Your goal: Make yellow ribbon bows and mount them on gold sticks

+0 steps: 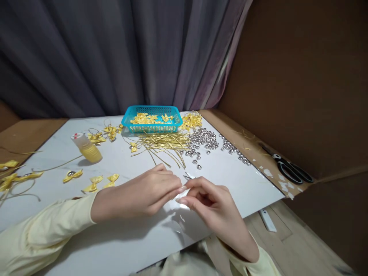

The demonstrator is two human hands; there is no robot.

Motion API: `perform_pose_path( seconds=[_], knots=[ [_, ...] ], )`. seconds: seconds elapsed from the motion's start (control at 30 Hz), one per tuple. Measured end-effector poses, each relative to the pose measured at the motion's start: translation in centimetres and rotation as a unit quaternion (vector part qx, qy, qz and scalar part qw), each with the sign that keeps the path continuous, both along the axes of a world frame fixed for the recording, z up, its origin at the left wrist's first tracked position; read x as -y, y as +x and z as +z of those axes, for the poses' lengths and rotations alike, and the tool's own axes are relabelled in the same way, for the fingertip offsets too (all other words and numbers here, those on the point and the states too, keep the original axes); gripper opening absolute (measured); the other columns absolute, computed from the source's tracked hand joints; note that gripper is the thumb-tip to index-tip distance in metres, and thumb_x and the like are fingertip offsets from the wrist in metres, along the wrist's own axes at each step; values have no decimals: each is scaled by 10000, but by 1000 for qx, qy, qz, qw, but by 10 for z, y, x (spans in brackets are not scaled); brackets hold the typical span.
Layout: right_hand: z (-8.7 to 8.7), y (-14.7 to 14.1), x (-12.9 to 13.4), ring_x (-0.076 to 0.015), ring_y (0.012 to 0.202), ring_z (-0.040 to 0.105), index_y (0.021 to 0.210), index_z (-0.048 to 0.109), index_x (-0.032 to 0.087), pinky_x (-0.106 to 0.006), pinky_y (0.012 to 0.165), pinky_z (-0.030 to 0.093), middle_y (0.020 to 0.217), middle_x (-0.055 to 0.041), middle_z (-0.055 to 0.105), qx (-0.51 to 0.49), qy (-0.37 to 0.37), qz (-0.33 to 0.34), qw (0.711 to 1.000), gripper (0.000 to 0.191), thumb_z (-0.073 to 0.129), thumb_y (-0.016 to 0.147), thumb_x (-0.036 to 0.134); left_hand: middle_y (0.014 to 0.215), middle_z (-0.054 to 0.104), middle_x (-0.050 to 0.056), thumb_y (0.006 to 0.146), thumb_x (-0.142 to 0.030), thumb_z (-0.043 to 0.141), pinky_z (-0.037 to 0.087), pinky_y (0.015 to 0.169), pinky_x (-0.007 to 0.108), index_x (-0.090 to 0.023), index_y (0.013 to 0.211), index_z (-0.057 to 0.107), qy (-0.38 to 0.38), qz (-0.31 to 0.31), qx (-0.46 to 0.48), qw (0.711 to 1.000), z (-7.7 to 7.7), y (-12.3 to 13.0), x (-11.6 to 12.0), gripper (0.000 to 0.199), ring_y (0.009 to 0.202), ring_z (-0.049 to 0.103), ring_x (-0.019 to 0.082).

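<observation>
My left hand [156, 189] is closed, its thumb and forefinger pinched close to the fingertips of my right hand [208, 199]. Thumb and forefinger of the right hand are bent together in a pinch as well. Whatever lies between the two sets of fingertips is too small and pale to make out. Just behind the right fingers, a thin pointed metal tip [186, 176] shows on the white tabletop [230, 188]. Yellow ribbon bows [93, 184] lie left of my left wrist. Beyond the hands spread a bundle of gold cords [165, 141] and a heap of silver beads [202, 138].
A blue basket [151, 128] of yellow bows stands at the back. On the left are a glue bottle [86, 148] and bows with cords [20, 178]. Black-handled scissors [290, 168] and white scraps [283, 186] lie on the cardboard at right. A curtain [115, 57] hangs behind.
</observation>
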State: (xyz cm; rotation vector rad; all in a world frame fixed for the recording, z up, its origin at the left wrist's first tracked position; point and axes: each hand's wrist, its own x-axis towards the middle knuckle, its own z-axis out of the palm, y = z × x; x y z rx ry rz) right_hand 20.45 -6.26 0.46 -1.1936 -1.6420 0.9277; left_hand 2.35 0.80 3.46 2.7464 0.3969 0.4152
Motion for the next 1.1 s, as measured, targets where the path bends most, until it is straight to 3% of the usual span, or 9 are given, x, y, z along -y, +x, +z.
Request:
perform_pose_path(
  seconds=[0.17, 0.3, 0.53, 0.77, 0.97, 1.1],
  knots=[
    [1, -1, 1, -94, 489, 412, 866, 655, 174, -220, 468, 319, 589, 8, 557, 48, 64, 28, 996, 139, 546, 891, 256, 675, 478, -10, 998, -266, 234, 333, 707, 284, -174, 744, 444, -52, -7, -2, 999, 0, -1, 1, 342, 610, 384, 132],
    [3, -2, 0, -107, 554, 483, 892, 661, 170, -217, 514, 357, 665, -15, 601, 30, 77, 62, 995, 158, 510, 910, 213, 672, 473, -20, 999, -286, 243, 327, 703, 274, -182, 745, 422, -98, -14, 9, 995, 0, -4, -1, 328, 617, 380, 131],
    [0, -3, -1, -93, 532, 448, 836, 597, 172, -214, 548, 364, 599, 20, 484, 26, 55, 77, 995, 223, 414, 948, 234, 710, 501, -17, 994, -272, 287, 338, 683, 231, -190, 760, 441, -169, 8, 5, 986, -1, -5, -4, 292, 710, 436, 138],
    [-3, -4, -3, -87, 528, 434, 800, 553, 170, -219, 550, 350, 585, 30, 497, -61, -44, 101, 992, 286, 390, 965, 337, 755, 528, 8, 950, -124, 332, 355, 710, 243, -176, 829, 446, -49, -22, 52, 997, -4, -8, -6, 175, 689, 427, 136],
    [-2, -6, -6, -79, 496, 373, 800, 532, 162, -210, 480, 291, 560, 30, 483, -128, -128, 121, 976, 321, 409, 948, 419, 742, 559, 35, 906, -38, 279, 383, 709, 279, -166, 899, 478, 62, -43, 51, 996, -7, -14, -10, 237, 694, 446, 157],
    [-5, -6, -10, -63, 453, 295, 794, 529, 155, -210, 423, 203, 560, 25, 491, -172, -153, 100, 968, 322, 434, 937, 428, 924, 622, 87, 932, -39, 285, 372, 795, 325, -144, 1015, 481, 147, -18, 30, 988, -3, -30, -17, 238, 851, 510, 180]
  ],
)
